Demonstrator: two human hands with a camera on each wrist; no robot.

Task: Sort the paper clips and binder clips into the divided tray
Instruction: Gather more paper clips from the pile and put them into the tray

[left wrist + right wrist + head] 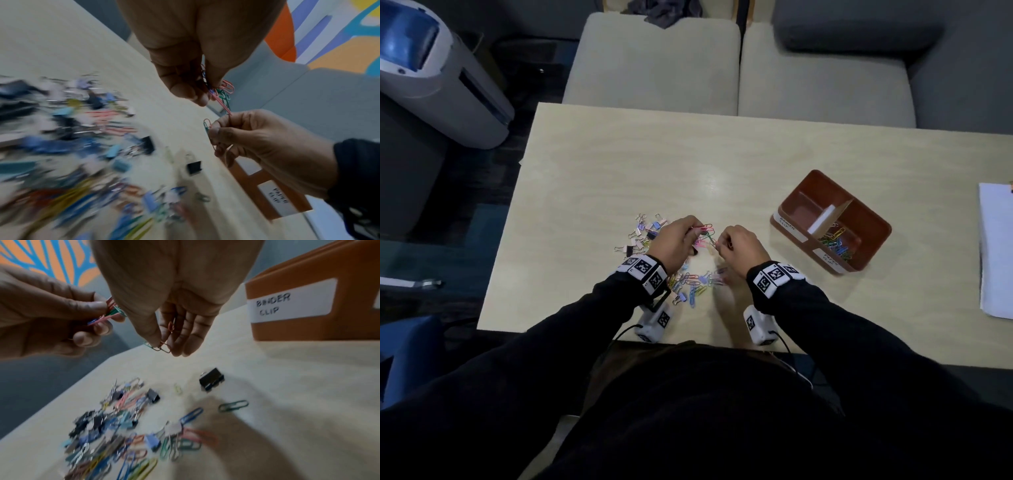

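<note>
A pale wood tabletop (756,154) reflects overhead light. Behind it stand two beige seats (654,61), a grey sofa (945,51), and a grey-blue machine (431,68) at left.

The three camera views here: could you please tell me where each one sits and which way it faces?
Head: worn on the head, looks down at the table, tray, both hands and dark sleeves.
Left wrist: looks along the left hand at its bunch of paper clips; the right hand shows too.
Right wrist: looks along the right hand toward the clip pile and the tray's BINDER CLIP label.
Shared: both wrist views show both hands and the tray.
</note>
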